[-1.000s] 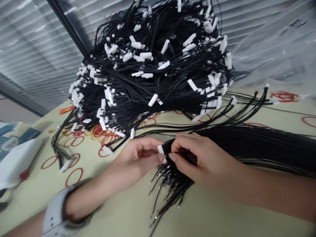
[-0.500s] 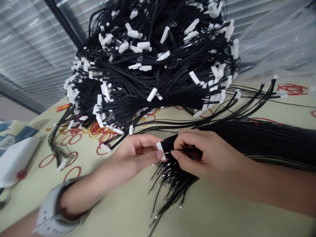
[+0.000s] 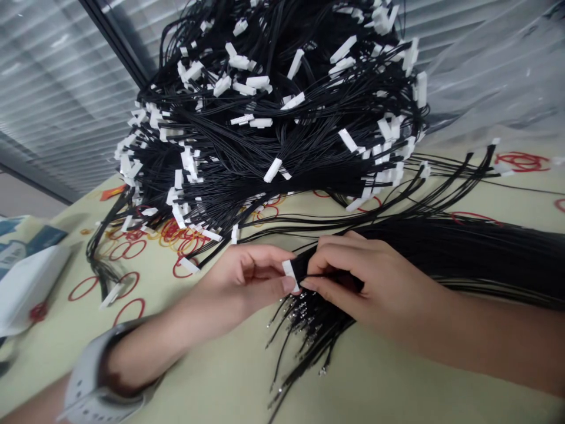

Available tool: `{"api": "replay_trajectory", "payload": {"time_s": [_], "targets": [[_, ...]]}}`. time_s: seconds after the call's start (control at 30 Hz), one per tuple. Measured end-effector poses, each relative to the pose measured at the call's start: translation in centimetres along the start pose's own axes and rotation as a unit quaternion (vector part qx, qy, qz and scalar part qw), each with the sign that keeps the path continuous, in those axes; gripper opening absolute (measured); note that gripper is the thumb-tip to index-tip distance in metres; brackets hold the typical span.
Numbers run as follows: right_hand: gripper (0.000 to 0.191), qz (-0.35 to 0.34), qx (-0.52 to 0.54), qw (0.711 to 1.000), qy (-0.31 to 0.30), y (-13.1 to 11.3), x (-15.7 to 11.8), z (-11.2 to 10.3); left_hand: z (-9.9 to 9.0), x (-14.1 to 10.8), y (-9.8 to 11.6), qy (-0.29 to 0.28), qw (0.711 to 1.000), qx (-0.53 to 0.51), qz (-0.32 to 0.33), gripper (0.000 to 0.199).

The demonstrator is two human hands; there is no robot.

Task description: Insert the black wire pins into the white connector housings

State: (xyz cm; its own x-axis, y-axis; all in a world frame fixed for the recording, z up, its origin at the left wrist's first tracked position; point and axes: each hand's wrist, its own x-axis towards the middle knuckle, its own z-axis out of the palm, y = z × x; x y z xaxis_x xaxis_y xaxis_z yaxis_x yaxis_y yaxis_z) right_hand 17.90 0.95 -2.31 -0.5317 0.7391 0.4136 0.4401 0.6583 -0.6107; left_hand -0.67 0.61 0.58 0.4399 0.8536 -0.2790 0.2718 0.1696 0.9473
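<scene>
Between the thumb and fingers of my left hand [image 3: 251, 282] is a white plastic connector housing [image 3: 290, 274]. My right hand [image 3: 353, 271] pinches a thin black wire [image 3: 324, 274] close to its end, right up against the housing's side. The wire's tip is hidden at the housing and my fingertips. Below both hands, loose black wires with shiny metal terminals [image 3: 304, 318] fan out over the table. They belong to a thick black wire bundle [image 3: 485, 253] that runs off to the right, partly under my right hand.
A large heap of black cables with white connectors [image 3: 273, 135] fills the back. Red and yellow rubber bands [image 3: 180, 235] lie scattered on the pale table [image 3: 212, 377]. A white box [image 3: 35, 288] stands at left, and clear plastic sheeting [image 3: 498, 76] hangs at back right.
My right hand has moved slightly left with the wire, closing the small gap to the housing. The metal tip that showed there is out of sight. My left hand has shifted slightly right.
</scene>
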Motion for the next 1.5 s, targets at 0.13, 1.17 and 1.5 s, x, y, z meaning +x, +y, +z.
{"api": "replay_trajectory", "payload": {"time_s": [0.13,1.17,1.5], "targets": [[0.011,-0.026,-0.025,0.999,0.008,-0.2,-0.1,0.1,0.5,-0.3,0.1,0.016,1.0,0.008,0.016,0.008],[0.014,0.03,0.041,0.996,-0.078,-1.9,2.8,-7.8,2.8,-0.1,6.2,0.096,0.987,0.091,0.091,0.035],[0.021,0.011,0.097,0.995,-0.027,-2.6,3.0,-11.1,8.1,4.6,5.0,0.051,0.791,0.547,0.27,0.065]]}}
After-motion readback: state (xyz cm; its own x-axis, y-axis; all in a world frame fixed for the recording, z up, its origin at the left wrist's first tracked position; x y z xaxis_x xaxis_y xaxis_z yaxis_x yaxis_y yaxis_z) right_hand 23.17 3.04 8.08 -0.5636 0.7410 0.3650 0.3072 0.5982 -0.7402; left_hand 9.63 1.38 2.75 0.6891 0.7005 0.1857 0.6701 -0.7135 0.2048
